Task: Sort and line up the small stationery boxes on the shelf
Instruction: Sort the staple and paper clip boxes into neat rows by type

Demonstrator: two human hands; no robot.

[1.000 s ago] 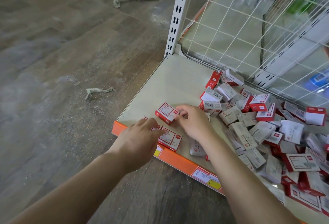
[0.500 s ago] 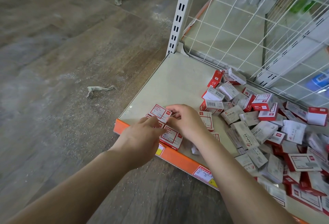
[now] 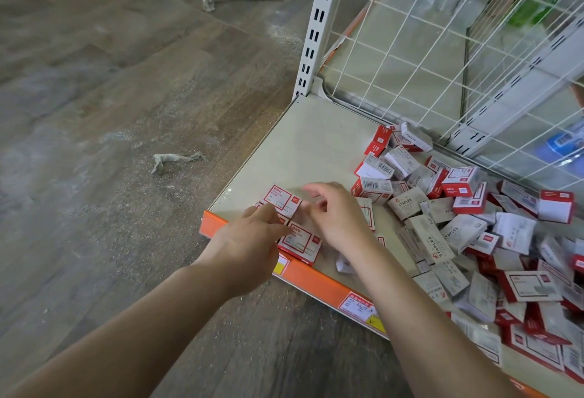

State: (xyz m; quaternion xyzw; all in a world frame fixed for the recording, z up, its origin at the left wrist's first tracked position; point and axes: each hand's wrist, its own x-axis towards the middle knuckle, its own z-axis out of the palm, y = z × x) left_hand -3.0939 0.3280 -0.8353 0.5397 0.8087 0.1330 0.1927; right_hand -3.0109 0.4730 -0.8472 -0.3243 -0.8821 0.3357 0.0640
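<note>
Shelf (image 3: 316, 144), front corner: left hand (image 3: 249, 242) and right hand (image 3: 339, 217), fingers loosely spread, nudging red-framed boxes (image 3: 282, 201) flush (jumbled pile (image 3: 458, 217) unsorted).

Both bare forearms are reaching in from the bottom of the frame toward its centre. The left hand (image 3: 249, 241) is lying knuckles up, fingers extended forward together. The right hand (image 3: 336, 216), just beside it, is arching with fingers loosely curled downward.
</note>
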